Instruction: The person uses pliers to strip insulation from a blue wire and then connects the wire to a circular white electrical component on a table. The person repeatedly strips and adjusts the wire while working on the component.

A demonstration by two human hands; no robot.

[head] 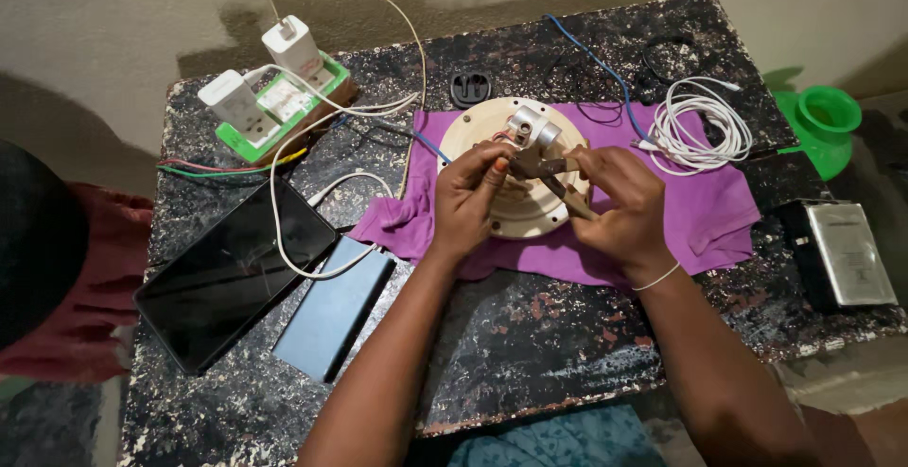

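A round cream-coloured disc-shaped device with a metal fitting on top lies on a purple cloth. My left hand pinches thin wires at the fitting with its fingertips. My right hand grips the handles of brown pliers, whose jaws point at the same spot. Both hands rest over the device's middle and hide much of it.
A green power strip holds two white chargers at the back left. A dark tablet and blue power bank lie left. Coiled white cable, a grey box and a green funnel sit right. A person in red is at the left edge.
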